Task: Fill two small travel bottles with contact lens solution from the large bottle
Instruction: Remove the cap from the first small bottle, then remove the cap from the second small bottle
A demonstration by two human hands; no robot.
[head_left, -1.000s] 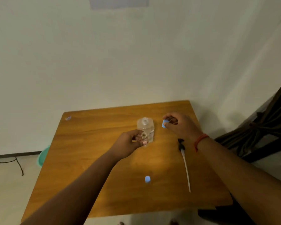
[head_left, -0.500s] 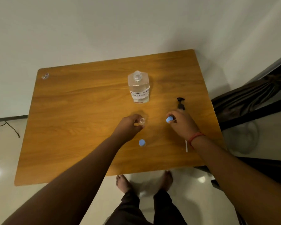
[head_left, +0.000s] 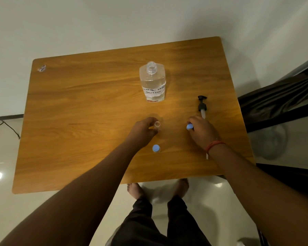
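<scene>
The large clear bottle (head_left: 152,82), uncapped and labelled "contact lens solution", stands upright at the table's far middle. My left hand (head_left: 144,130) grips a small clear travel bottle (head_left: 157,125), open-mouthed and upright on the wooden table (head_left: 78,112). My right hand (head_left: 201,132) pinches a blue cap (head_left: 189,126) low over the tabletop, to the right of that small bottle. A second small bottle with a blue cap (head_left: 156,148) stands nearer to me, just below my left hand.
A black pump head with a long white tube (head_left: 202,107) lies on the table's right side, partly under my right hand. A small crumpled wrapper (head_left: 41,68) sits at the far left corner. Dark furniture (head_left: 277,107) stands right of the table. My feet show below the near edge.
The view tilted down from the wall to the tabletop. Both hands came nearer to me, away from the large bottle; the small bottle now stands on the table and the cap is lower.
</scene>
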